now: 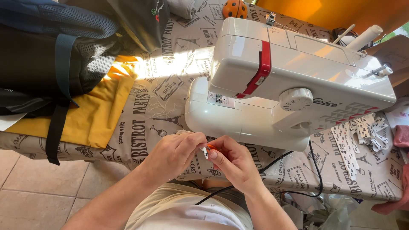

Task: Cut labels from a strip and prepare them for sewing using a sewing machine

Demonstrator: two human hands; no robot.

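My left hand [172,154] and my right hand [233,162] meet at the near edge of the table, in front of a white sewing machine [289,81] with a red stripe. Between the fingertips of both hands sits a small white and orange object [207,150], mostly hidden by my fingers. The hands hover just below the machine's free arm. What the small object is cannot be made out.
A printed grey tablecloth [145,106] covers the table. A dark backpack [47,51] lies on yellow fabric [93,110] at the left. White label strips [362,132] lie at the right. A black cable [298,170] hangs off the table edge. An orange dotted ball [234,8] sits behind the machine.
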